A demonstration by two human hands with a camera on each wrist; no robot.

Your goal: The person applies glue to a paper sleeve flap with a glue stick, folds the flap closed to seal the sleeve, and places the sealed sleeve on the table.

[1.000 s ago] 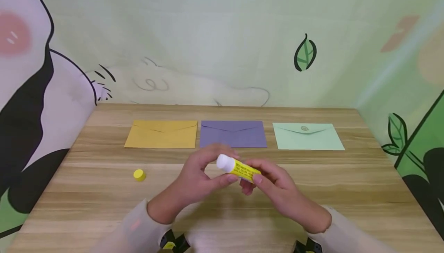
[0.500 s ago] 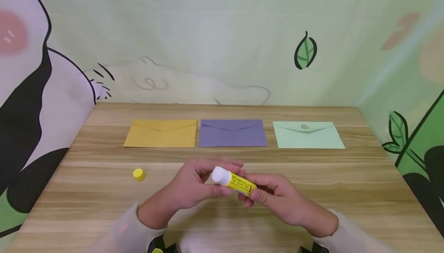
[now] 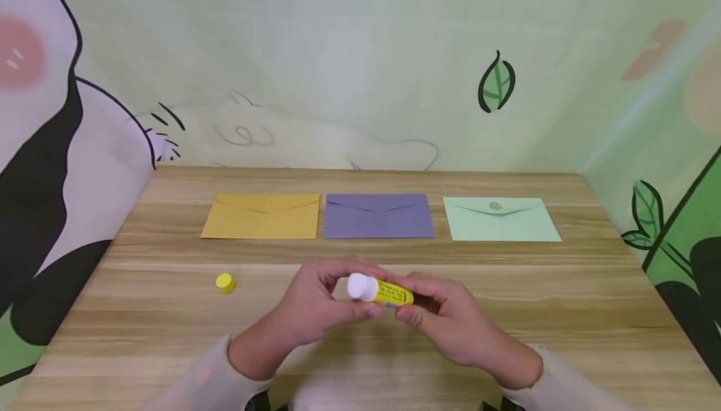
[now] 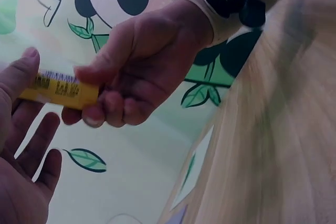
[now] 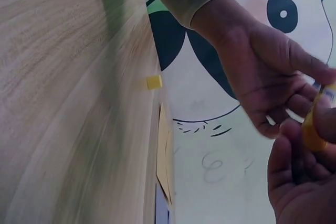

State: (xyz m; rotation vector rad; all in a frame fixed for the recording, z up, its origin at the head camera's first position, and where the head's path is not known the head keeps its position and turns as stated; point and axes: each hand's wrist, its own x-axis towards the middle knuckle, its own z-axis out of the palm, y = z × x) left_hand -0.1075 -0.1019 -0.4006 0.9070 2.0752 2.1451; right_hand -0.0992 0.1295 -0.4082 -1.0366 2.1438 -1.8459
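Both hands hold a yellow glue stick (image 3: pixel 391 293) with its white end (image 3: pixel 360 286) bare and pointing left, above the table. The left hand (image 3: pixel 315 304) has its thumb below the stick and its index finger over the far side. At the base end, the right hand (image 3: pixel 464 323) pinches the yellow barrel between thumb and fingers. In the left wrist view, the printed label and barcode of the glue stick (image 4: pixel 60 90) show between the two hands. A yellow cap (image 3: pixel 226 283) lies on the table to the left of the hands.
Three envelopes lie in a row toward the back of the wooden table (image 3: pixel 141 311): a yellow envelope (image 3: pixel 261 217), a purple envelope (image 3: pixel 378 217) and a mint green envelope (image 3: pixel 501 220). A wall with cartoon drawings (image 3: pixel 349 54) rises behind the table's far edge.
Both hands have come down slightly toward the body with the glue stick. The stick has turned and lies more level, and the right thumb has shifted left below its base.
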